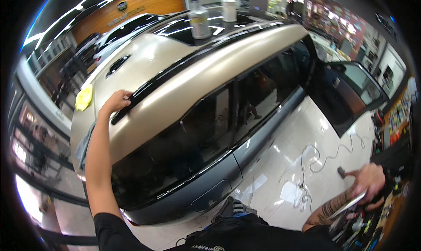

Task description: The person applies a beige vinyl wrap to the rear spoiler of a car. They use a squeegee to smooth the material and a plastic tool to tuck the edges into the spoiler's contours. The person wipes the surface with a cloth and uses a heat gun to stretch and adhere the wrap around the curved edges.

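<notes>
At the rear end of the black roof rail (162,80), my left hand (117,101) has its fingers curled over the rail. The rail runs along the car's satin gold roof (210,66). Beyond that hand, a bright yellow cloth (84,97) lies on the roof's rear edge; a blue-grey cloth (83,146) hangs beside my left forearm. My right hand (370,181) is out at the lower right, over a crowd of tools, its fingers bent and slightly blurred. A slim silvery strip (348,205) and a small dark tip (341,172) show at it; what it holds is unclear.
On the glass roof panel stand a clear spray bottle (199,23) and a white bottle (229,7). The front car door (346,93) is swung wide. A cord (311,163) and paper scraps (290,193) lie on the tiled floor. Tools (362,224) crowd the right side.
</notes>
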`<action>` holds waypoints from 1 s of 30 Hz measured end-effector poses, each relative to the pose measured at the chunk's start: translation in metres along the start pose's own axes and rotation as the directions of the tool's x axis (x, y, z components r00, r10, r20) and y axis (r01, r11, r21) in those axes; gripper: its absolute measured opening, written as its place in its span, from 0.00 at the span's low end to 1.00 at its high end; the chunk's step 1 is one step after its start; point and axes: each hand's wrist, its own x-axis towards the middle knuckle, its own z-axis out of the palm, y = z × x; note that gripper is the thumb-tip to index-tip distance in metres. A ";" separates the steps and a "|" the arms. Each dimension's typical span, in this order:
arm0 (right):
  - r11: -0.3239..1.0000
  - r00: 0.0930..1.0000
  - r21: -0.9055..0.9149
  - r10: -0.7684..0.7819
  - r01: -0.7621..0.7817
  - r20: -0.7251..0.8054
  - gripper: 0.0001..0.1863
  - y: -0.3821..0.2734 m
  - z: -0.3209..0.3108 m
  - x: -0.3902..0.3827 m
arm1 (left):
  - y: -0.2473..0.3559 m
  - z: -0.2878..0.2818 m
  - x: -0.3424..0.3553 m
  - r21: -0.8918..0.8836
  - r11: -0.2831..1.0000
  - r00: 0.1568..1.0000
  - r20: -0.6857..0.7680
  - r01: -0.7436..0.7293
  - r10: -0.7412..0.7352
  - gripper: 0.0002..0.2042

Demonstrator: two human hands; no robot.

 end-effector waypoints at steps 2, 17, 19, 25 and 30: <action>0.972 0.834 0.182 -0.026 0.151 -0.552 0.02 0.012 -0.032 -0.106 | 0.029 0.006 0.009 0.089 0.996 1.000 0.006 -0.020 0.020 0.17; 0.738 -0.013 0.674 0.674 -0.037 -0.739 0.19 0.122 0.067 -0.377 | 0.193 0.221 -0.065 0.201 0.935 0.786 -0.505 -0.293 0.355 0.22; 0.773 -0.142 0.628 0.614 -0.093 -0.777 0.18 0.086 0.081 -0.393 | 0.176 0.251 -0.078 0.309 0.926 0.797 -0.492 -0.215 0.350 0.22; 0.860 -0.439 0.486 0.379 -0.159 -0.815 0.11 -0.023 0.173 -0.439 | 0.166 0.282 -0.073 0.449 0.878 0.697 -0.575 -0.167 0.427 0.22; 0.730 -0.641 0.656 0.412 -0.192 -0.647 0.09 -0.056 0.225 -0.497 | 0.167 0.274 -0.073 0.437 0.871 0.671 -0.578 -0.225 0.463 0.23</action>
